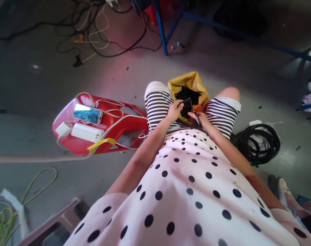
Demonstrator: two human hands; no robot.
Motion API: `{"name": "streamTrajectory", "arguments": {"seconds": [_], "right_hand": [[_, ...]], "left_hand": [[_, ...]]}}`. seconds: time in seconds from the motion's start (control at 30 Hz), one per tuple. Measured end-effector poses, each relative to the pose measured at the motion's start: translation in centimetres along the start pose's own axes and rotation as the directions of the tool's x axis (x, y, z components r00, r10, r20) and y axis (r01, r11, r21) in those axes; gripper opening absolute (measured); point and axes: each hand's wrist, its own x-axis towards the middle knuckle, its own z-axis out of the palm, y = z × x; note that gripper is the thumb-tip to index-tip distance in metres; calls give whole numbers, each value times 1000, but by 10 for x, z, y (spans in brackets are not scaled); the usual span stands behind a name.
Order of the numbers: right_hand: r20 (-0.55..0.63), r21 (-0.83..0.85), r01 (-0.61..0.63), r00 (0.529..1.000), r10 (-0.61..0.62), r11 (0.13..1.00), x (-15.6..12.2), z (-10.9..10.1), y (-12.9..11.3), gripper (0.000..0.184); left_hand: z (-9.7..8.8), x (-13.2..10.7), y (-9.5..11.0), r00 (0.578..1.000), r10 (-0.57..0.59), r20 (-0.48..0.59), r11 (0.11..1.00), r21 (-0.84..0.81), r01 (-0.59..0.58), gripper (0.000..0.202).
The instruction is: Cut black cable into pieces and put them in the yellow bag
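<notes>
My left hand (174, 110) is closed in a pinch on a thin black cable piece (184, 101) over my lap. My right hand (200, 119) is curled round another black cable (198, 118) that runs under it across my thigh. Both hands sit just in front of a yellow bag (190, 82) between my knees, which is filled with black parts (187, 96). My legs wear striped shorts and my top is white with black dots.
A red plastic stool (81, 140) at my left carries a phone (87, 113), a white power bank (87, 132) and white cords. A coil of black cable (256, 142) lies on the floor at right. Blue frame legs (162, 30) and loose wires are ahead; green cord (7, 218) at lower left.
</notes>
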Motion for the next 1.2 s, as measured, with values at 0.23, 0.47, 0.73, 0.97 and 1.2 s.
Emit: {"name": "streamTrajectory", "arguments": {"seconds": [0.23, 0.47, 0.73, 0.97, 1.2], "right_hand": [[34, -105, 86, 996, -82, 991, 1, -3, 2, 61], [27, -134, 79, 997, -76, 988, -1, -3, -1, 61], [42, -123, 59, 998, -55, 991, 0, -3, 0, 61], [24, -91, 117, 993, -116, 989, 2, -2, 1, 55], [38, -107, 125, 992, -121, 986, 1, -2, -1, 59]], "left_hand": [[0, -1, 0, 999, 38, 35, 996, 83, -41, 10], [0, 0, -3, 996, 41, 78, 979, 198, -56, 10], [0, 2, -6, 996, 52, 72, 981, 185, -65, 4], [-1, 1, -7, 993, 69, 97, 973, 213, -88, 8], [-2, 4, -11, 984, 56, 168, 953, 286, -103, 11]]}}
